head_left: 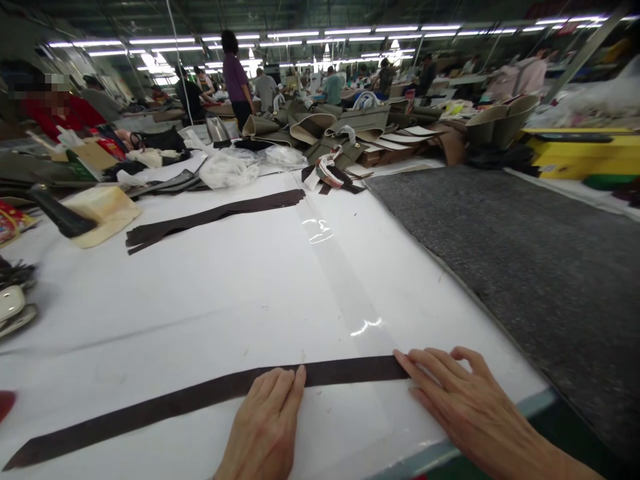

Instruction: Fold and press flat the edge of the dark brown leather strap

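A long dark brown strip (190, 399), apparently leather, lies along the near side of the white tabletop, its left end cut to a point. My left hand (267, 420) rests on it right of its middle, fingers close together and laid flat, pressing it down. At the strip's right end is my right hand (450, 393), with fingers stretched and the fingertips touching that end. Part of the end is hidden under the hand. Farther back, a stack of similar dark strips (215, 217) lies on the table.
A cream block with a black handle (103, 210) stands at left. A dark grey felt mat (510, 247) covers the right side. Crumpled clear plastic (230, 168), folded olive-grey pieces (313, 127) and a yellow box (585, 153) sit behind. Several people are in the background.
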A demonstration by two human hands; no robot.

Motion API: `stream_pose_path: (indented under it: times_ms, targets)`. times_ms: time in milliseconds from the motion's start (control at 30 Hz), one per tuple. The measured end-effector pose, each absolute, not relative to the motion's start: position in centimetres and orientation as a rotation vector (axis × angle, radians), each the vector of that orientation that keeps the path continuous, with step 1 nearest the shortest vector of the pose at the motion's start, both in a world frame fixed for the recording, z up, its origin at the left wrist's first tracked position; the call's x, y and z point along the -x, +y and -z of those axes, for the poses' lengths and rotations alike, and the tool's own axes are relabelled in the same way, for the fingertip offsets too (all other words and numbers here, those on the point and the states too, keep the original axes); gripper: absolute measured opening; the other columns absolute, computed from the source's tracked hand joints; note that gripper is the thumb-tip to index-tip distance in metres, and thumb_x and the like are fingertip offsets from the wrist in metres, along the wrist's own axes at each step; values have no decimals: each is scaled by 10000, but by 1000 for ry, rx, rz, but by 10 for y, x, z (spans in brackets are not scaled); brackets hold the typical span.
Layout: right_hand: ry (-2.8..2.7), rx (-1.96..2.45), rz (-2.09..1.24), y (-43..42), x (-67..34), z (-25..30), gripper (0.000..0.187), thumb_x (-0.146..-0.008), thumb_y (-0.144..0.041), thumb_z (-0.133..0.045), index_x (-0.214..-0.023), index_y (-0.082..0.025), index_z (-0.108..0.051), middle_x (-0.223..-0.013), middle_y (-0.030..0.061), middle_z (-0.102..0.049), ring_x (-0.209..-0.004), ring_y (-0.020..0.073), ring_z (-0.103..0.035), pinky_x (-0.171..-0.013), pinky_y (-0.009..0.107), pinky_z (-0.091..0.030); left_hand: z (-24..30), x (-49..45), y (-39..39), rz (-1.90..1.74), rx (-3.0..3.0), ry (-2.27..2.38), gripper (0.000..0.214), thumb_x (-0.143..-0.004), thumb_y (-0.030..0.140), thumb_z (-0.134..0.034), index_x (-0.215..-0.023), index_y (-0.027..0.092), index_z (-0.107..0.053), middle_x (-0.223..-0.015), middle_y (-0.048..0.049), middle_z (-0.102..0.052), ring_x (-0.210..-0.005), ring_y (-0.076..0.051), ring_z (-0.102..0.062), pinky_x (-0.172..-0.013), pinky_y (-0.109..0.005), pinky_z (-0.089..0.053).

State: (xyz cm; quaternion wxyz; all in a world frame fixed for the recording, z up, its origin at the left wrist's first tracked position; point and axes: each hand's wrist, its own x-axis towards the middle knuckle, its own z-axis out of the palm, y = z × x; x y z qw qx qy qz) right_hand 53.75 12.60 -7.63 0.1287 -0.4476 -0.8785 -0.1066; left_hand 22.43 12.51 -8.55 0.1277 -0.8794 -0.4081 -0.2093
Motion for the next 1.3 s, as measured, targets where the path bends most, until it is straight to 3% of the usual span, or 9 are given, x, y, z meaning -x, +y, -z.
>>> stream_pose_path:
  times_ms: [100, 233, 367, 467, 667, 767, 900, 1067, 1300]
  targets:
    - [-2448, 1337, 311, 125, -533, 68, 332, -1010, -187, -296, -1231, -118, -535, -1125, 85, -613, -1016, 226, -539, -870, 474, -307, 87, -226, 126, 592, 2538, -1208, 418, -799, 22, -422, -1187, 67, -570, -1113, -128, -610, -1040, -246, -524, -849, -358, -495]
    - [-2396, 1286, 282, 127, -496, 63, 374, -1017, -272, -321, -1347, -133, -427, -1262, 79, -568, -1110, 221, -493, -940, 459, -280, 87, -245, 127, 536, 2537, -1173, 440, -867, 83, -408, -1302, 70, -471, -1307, -108, -544, -1232, -232, -447, -963, -336, -454]
    - [-2572, 1177, 236, 127, -472, 82, 490, -1008, -445, -271, -1395, -153, -346, -1409, 23, -440, -1272, 233, -357, -1072, 497, -135, 90, -259, 126, 377, 2542, -1116, 581, -933, 439, -367, -1342, 28, -402, -1405, -130, -454, -1310, -264, -388, -986, -385, -433]
    - [-2673, 1152, 397, 127, -481, 100, 493, -974, -362, -306, -1409, -127, -314, -1476, 49, -320, -1326, 269, -282, -1090, 558, -68, 91, -242, 123, 263, 2509, -1128, 724, -896, 583, -345, -1354, 23, -381, -1420, -126, -432, -1328, -268, -365, -1032, -402, -357]
    - [-2638, 1163, 490, 130, -511, 115, 565, -914, -411, -387, -1399, -123, -348, -1451, 97, -359, -1316, 316, -310, -1100, 624, -95, 88, -141, 102, 9, 2271, -1305, 616, -935, 456, -332, -1368, 20, -359, -1424, -142, -421, -1310, -247, -382, -1140, -408, -114]
    - [-2624, 1127, 463, 130, -515, 118, 563, -916, -421, -374, -1396, -128, -356, -1437, 84, -384, -1302, 307, -333, -1119, 604, -61, 92, -76, 83, -79, 2138, -1497, 576, -950, 366, -291, -1398, 4, -287, -1442, -150, -393, -1314, -236, -380, -1139, -397, -117]
    - [-2572, 1113, 420, 135, -514, 120, 527, -926, -391, -358, -1393, -149, -367, -1430, 55, -402, -1267, 266, -389, -1146, 521, -72, 87, -33, 70, -72, 1994, -1660, 539, -947, 338, -292, -1423, 87, -274, -1402, -117, -461, -1312, -284, -379, -1090, -477, -195]
    - [-2518, 1125, 430, 136, -485, 101, 512, -935, -334, -359, -1398, -114, -349, -1441, 100, -380, -1282, 275, -372, -1131, 542, -108, 67, -119, 96, 142, 2131, -1520, 527, -942, 301, -369, -1412, 76, -293, -1483, -75, -341, -1384, -224, -268, -1103, -379, -263]
    - [-2755, 1144, 494, 125, -471, 92, 586, -913, -365, -398, -1426, -113, -269, -1503, 62, -251, -1373, 314, -168, -1098, 614, 66, 82, -203, 114, 129, 2367, -1106, 601, -928, 495, -324, -1381, 102, -364, -1441, -57, -403, -1329, -203, -371, -1036, -377, -335]
